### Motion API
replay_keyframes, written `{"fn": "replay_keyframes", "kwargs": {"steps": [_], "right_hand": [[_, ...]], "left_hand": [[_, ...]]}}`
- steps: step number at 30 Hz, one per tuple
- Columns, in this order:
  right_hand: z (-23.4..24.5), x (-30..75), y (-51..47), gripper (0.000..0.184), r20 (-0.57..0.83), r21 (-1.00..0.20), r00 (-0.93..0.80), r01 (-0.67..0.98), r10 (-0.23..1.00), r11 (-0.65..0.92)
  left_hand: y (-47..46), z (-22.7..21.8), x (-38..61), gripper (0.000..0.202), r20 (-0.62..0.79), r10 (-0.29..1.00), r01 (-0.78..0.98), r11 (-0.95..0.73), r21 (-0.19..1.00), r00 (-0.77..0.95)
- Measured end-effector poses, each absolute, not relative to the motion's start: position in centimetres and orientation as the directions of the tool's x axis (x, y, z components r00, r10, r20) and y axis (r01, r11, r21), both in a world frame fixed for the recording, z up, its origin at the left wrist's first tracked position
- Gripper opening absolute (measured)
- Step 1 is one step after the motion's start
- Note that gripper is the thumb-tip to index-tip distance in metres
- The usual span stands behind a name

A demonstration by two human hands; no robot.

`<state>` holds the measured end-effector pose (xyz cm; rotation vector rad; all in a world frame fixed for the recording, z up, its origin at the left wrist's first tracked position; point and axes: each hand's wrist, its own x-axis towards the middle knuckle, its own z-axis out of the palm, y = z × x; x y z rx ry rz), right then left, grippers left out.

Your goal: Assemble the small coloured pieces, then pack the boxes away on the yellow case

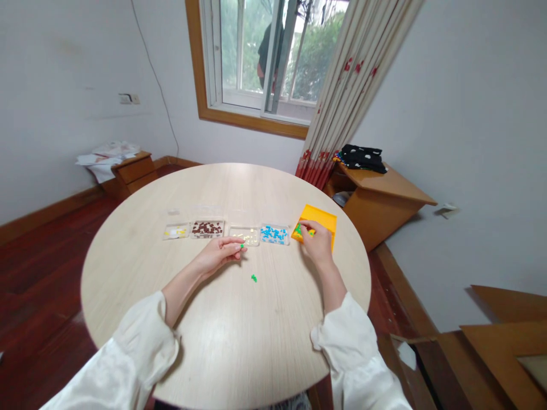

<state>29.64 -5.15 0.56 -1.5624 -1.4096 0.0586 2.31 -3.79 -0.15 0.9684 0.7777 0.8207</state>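
Observation:
Between the thumb and fingers of my left hand [220,254] is a small green piece [242,246], held just above the table in front of a clear box of pale yellow pieces [244,236]. My right hand [318,242] reaches into an open orange box [320,214] of green and yellow pieces [298,229]. Its fingers are bent together among them; whether they pinch one is hidden. A few joined green pieces [253,278] lie on the table between my hands. Left of the orange box stands a clear box of blue pieces [276,234].
Further left on the round table [231,353] are a clear box of dark brown pieces [207,229] and one with yellow and white pieces [176,231]. A wooden cabinet [393,182] with folded cloth [363,158] stands beyond the right edge. A person [267,54] is outside the window.

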Motion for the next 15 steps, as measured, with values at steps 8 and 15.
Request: {"fn": "replay_keyframes", "kwargs": {"steps": [8,15], "right_hand": [[0.9,22.3,-7.2,0.017,0.534,-0.607,-0.221,0.571,0.816,0.552],[0.3,21.0,-7.3,0.013,0.476,-0.621,-0.358,0.510,0.803,0.595]], "left_hand": [[-4.0,0.0,2.4,0.043,-0.189,0.854,-0.190,0.313,0.931,0.484],[-3.9,-0.8,2.7,0.047,-0.130,0.847,-0.131,0.228,0.965,0.516]]}}
